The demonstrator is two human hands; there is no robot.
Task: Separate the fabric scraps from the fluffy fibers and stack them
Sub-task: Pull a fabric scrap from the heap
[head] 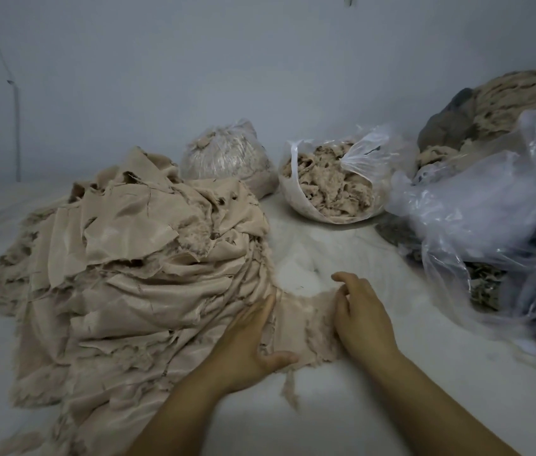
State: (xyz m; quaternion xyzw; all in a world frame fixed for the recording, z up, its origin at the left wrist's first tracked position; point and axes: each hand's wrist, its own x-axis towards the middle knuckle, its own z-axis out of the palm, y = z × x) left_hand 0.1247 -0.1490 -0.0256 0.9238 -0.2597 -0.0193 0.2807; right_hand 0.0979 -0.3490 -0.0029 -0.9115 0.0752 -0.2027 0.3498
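**Both hands on one fuzzy scrap**

The left hand (249,340) lies flat, fingers straight, pressing the scrap (303,327) at the edge of the pile. The right hand (360,311) pinches the scrap's other edge with curled fingers. Left of the left hand rises the heaped stack of beige fabric (135,258). Beyond the hands sit an open bag of fluffy fibers (329,185) and a tied bag (227,156); right of the right hand, loose clear plastic (477,205).

Dim, flat, bluish light fills the room, leaving only faint soft shadows. Pale glare sits on the crumpled plastic bag (477,205) at right. Everything looks a bit soft, and the wide lens bows the edges.
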